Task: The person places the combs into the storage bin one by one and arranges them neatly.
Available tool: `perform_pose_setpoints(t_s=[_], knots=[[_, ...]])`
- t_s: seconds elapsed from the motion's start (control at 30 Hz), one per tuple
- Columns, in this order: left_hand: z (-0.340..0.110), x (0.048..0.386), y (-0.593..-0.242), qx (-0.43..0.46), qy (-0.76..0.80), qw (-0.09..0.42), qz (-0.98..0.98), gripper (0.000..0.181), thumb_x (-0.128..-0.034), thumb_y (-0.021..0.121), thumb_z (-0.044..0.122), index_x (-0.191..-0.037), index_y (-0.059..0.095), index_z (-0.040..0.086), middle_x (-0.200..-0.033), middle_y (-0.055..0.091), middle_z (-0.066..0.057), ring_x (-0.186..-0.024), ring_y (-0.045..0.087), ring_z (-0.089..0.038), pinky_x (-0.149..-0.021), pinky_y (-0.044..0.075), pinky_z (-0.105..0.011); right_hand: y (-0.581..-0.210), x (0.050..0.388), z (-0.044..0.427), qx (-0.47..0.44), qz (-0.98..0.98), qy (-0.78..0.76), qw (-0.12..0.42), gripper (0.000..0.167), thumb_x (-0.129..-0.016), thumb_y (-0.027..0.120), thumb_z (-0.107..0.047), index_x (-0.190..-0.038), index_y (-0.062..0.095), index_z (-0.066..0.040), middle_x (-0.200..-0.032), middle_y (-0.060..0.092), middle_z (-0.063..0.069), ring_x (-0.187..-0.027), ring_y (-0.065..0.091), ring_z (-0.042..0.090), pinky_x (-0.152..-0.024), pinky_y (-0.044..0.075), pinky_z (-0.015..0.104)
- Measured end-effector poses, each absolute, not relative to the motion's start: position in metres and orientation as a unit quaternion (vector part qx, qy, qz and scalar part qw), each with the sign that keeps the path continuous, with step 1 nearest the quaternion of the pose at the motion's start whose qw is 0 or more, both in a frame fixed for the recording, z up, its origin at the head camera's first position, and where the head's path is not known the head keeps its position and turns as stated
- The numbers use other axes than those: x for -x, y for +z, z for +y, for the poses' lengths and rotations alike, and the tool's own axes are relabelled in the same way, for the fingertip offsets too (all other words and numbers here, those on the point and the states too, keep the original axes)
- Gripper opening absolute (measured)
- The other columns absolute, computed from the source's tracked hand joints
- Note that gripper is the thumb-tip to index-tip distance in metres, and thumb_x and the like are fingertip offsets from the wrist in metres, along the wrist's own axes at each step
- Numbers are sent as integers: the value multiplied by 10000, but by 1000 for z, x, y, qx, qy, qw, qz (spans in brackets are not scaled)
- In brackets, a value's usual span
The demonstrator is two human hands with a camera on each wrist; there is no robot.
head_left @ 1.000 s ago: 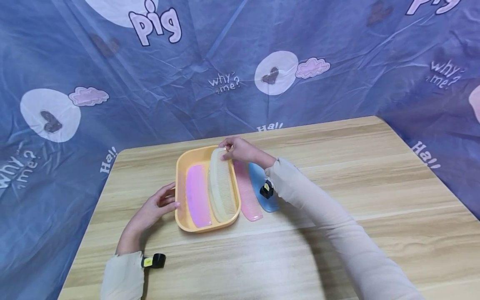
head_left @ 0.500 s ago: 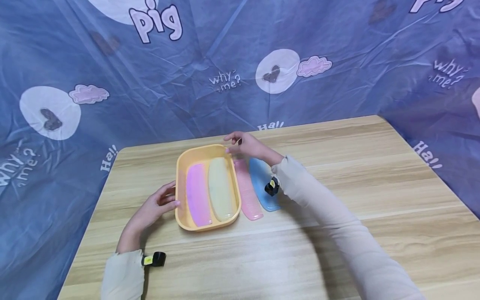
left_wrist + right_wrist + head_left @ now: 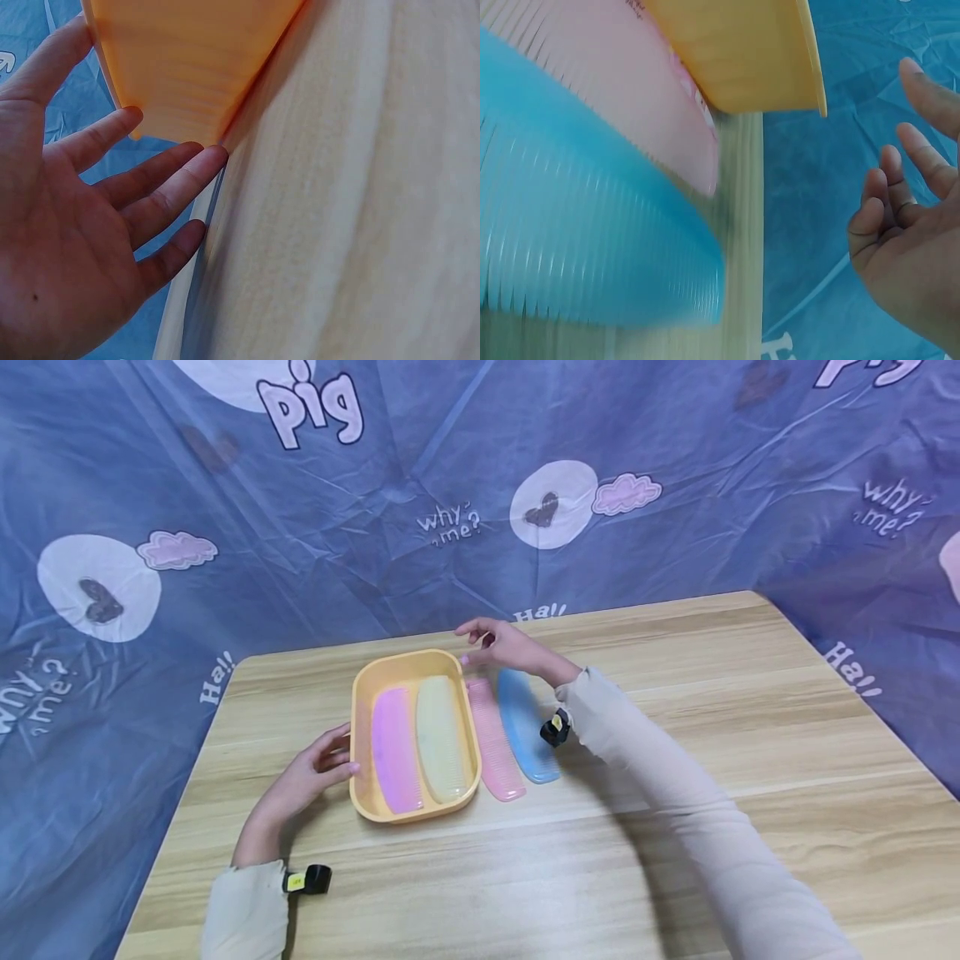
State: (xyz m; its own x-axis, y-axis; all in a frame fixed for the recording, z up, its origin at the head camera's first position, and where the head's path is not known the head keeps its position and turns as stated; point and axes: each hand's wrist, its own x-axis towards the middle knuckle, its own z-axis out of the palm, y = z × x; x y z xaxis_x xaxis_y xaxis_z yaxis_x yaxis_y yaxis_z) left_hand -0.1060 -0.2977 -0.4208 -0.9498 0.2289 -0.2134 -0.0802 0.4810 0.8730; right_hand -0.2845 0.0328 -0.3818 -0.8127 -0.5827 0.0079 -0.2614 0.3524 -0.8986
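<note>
A yellow tray (image 3: 358,693) holds a purple comb (image 3: 394,750) and, to its right, a pale cream comb (image 3: 440,739). My left hand (image 3: 309,777) touches the tray's left side with thumb and fingers spread; in the left wrist view the left hand (image 3: 97,202) has its fingertips at the tray wall (image 3: 180,67). Over the far right corner of the tray hovers my right hand (image 3: 510,647), holding nothing, its fingers loosely bent. Just right of the tray, a pink comb (image 3: 497,747) and a blue comb (image 3: 525,727) lie side by side on the table.
The wooden table (image 3: 712,710) extends to the right and in front of the tray. Behind it hangs a blue printed cloth (image 3: 420,460), which also runs along the left and right sides. The table's far edge passes close behind the tray.
My right hand has let go of the cream comb, which now lies flat in the tray beside the purple one. That hand has drawn up and right. The left hand has stayed put.
</note>
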Motion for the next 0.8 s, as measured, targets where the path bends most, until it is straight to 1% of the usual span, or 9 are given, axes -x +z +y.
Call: perform_pose_setpoints(t_s=[0.2, 0.33, 0.43, 0.6, 0.8], knots=[[-298, 105, -421, -41, 499, 152, 852, 704, -946, 623, 223, -1527, 251, 81, -1497, 364, -254, -1331, 430, -427, -893, 401, -87, -384, 285, 45, 268, 807, -493, 186, 562, -846, 719, -117, -1361, 509, -38, -1236, 493, 248, -954, 496, 215, -808, 428, 269], [-299, 106, -421, -42, 502, 151, 851, 700, -947, 620, 219, -1528, 253, 87, -1497, 365, -251, -1331, 429, -425, -895, 404, -92, -389, 287, 53, 277, 801, -493, 195, 581, -844, 712, -94, -1373, 486, -15, -1327, 486, 246, -1119, 495, 357, -942, 429, 352], [-299, 106, -422, -47, 507, 150, 847, 694, -949, 616, 209, -1527, 252, 81, -1495, 366, -254, -1331, 424, -428, -897, 411, -100, -393, 287, 60, 282, 798, -492, 202, 596, -841, 711, -88, -1375, 468, 17, -1362, 475, 254, -1197, 461, 425, -1004, 411, 410], [-299, 106, -422, -50, 514, 150, 843, 693, -951, 613, 201, -1527, 249, 79, -1496, 362, -255, -1332, 417, -431, -898, 415, -104, -402, 289, 71, 273, 808, -477, 211, 627, -836, 721, -108, -1385, 446, 19, -1351, 463, 277, -1204, 472, 407, -1027, 411, 459], [-299, 106, -422, -50, 514, 151, 843, 701, -950, 615, 206, -1529, 243, 76, -1498, 357, -258, -1333, 420, -435, -898, 419, -99, -413, 290, 84, 256, 827, -448, 224, 647, -838, 736, -164, -1393, 447, -2, -1357, 484, 227, -1241, 459, 369, -1084, 366, 478]])
